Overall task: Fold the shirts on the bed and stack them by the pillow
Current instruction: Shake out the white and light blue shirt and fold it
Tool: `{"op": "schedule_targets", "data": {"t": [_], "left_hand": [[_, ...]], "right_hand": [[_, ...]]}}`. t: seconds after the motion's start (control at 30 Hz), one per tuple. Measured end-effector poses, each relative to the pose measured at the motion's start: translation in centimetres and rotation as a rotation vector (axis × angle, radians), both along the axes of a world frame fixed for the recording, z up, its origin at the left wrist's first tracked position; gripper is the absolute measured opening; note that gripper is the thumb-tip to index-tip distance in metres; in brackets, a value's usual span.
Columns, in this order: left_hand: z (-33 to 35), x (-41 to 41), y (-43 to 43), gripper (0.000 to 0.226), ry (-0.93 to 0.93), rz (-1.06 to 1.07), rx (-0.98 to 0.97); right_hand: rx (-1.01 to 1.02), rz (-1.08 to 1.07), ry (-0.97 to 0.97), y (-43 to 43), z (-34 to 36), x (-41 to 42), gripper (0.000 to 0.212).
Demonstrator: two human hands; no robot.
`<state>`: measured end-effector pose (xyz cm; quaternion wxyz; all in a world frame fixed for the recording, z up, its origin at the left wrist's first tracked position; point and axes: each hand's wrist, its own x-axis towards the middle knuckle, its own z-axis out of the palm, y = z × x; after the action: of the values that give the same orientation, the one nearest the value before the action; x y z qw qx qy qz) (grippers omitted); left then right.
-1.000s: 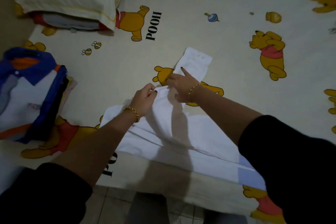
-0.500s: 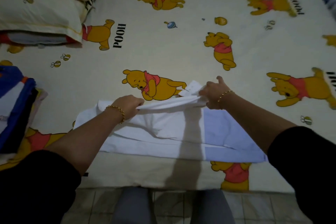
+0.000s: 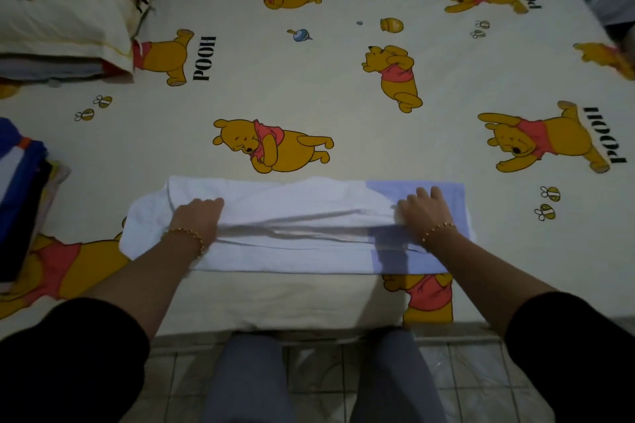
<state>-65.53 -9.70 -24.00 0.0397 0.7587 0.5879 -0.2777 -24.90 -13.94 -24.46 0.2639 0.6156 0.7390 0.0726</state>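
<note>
The left hand (image 3: 197,216) curls into a fold of the white shirt (image 3: 292,213), its fingertips hidden in the cloth. The right hand (image 3: 424,211) lies flat on the shirt, fingers straight. The shirt lies along the near edge of the bed (image 3: 343,86), long axis left to right; which end is the collar is unclear. A folded stack (image 3: 20,203) is cut off at the left, near the pillow (image 3: 62,21). Tiled floor (image 3: 326,364) shows below.
</note>
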Motion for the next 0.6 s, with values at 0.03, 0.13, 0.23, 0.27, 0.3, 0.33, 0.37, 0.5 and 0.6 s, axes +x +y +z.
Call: {"op": "schedule_targets", "data": {"t": [0.03, 0.13, 0.23, 0.27, 0.3, 0.33, 0.37, 0.5, 0.6], "left_hand": [[-0.5, 0.6, -0.8, 0.048, -0.017, -0.026, 0.024], [-1.3, 3.1, -2.0, 0.059, -0.106, -0.178, 0.126], [-1.3, 5.1, -1.9, 0.038, -0.102, -0.272, 0.135], [-1.2, 5.5, -1.7, 0.028, -0.068, -0.283, 0.099], [-1.1, 5.7, -1.5, 0.023, -0.04, -0.278, 0.068], [-1.0, 5.6, -1.4, 0.024, -0.019, -0.269, 0.053], [-0.9, 5.5, -1.3, 0.025, -0.008, -0.27, 0.057], [-1.5, 5.2, -1.8, 0.025, -0.006, -0.282, 0.075], [-3.5, 4.9, -3.2, 0.033, -0.009, -0.221, -0.133]], "right_hand": [[-0.049, -0.02, -0.003, -0.8, -0.8, 0.0, 0.022], [-0.117, -0.047, -0.03, -2.5, -2.0, -0.2, 0.036], [-0.103, -0.078, -0.049, -2.6, -1.6, -0.4, 0.035], [-0.105, -0.054, -0.029, -2.4, -1.3, -0.4, 0.03], [-0.103, -0.027, -0.003, -2.0, -1.0, -0.2, 0.025], [-0.057, 0.009, 0.017, -1.5, -0.4, 0.0, 0.025], [0.034, 0.057, 0.057, -1.0, 0.0, 0.5, 0.028], [0.215, 0.071, 0.089, -1.0, -0.4, 1.4, 0.031], [-0.106, -0.039, 0.049, -4.3, -3.1, 1.5, 0.046]]}}
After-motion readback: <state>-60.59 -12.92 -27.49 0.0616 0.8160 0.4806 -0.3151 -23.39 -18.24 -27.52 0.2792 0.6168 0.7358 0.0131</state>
